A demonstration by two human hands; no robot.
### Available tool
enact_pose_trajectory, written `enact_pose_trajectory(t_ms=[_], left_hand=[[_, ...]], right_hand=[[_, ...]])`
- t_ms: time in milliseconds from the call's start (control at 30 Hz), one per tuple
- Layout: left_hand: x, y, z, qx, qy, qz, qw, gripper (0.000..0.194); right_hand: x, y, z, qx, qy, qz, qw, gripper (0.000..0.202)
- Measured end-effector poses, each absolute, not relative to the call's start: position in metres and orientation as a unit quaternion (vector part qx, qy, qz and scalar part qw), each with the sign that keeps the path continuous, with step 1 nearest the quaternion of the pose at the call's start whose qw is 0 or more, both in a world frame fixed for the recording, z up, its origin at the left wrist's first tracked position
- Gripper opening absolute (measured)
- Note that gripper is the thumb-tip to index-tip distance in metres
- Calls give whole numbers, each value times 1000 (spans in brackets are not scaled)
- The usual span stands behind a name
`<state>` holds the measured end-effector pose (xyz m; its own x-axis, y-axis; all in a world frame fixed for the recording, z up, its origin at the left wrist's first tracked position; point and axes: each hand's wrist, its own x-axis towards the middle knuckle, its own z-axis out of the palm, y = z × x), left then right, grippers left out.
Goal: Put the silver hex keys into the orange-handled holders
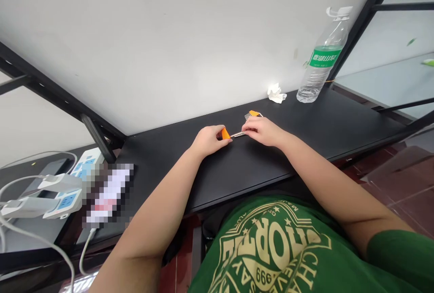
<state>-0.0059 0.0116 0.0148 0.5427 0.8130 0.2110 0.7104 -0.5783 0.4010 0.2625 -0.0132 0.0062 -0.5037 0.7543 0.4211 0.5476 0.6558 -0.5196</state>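
Note:
My left hand [209, 141] is closed, with thumb and fingers gripping a small orange plastic piece [225, 134] above the black tabletop [237, 166]. My right hand [259, 129] pinches thin silvery rods [239, 134], whose tips point left and reach the orange piece. Whether the rods sit inside the piece is too small to tell. Just behind the right hand lies another orange piece [254, 113] with several thin metal prongs sticking out to its left; the hand partly covers it.
A clear plastic bottle [322, 58] with a green label and a crumpled white tissue [276, 93] stand near the wall. On the left are a white power strip [86, 166] with plugs and cables, and a blurred-out phone-like object [110, 193]. Black metal frames [96, 137] flank the table.

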Motion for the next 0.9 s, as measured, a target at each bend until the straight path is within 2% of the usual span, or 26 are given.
enact_pose_trajectory(t_ms=[300, 567, 767, 900], left_hand=[[-6, 11, 15, 870, 443, 179, 123, 31], [-2, 8, 20, 883, 436, 165, 62, 30], [3, 2, 23, 881, 449, 150, 7, 28], [3, 1, 22, 870, 465, 163, 17, 28]], right_hand=[[263, -14, 7, -367, -852, 156, 339, 23], [260, -13, 8, -433, -795, 257, 339, 14], [255, -16, 9, -401, -827, 198, 341, 16], [247, -17, 4, -358, -844, 176, 359, 16]])
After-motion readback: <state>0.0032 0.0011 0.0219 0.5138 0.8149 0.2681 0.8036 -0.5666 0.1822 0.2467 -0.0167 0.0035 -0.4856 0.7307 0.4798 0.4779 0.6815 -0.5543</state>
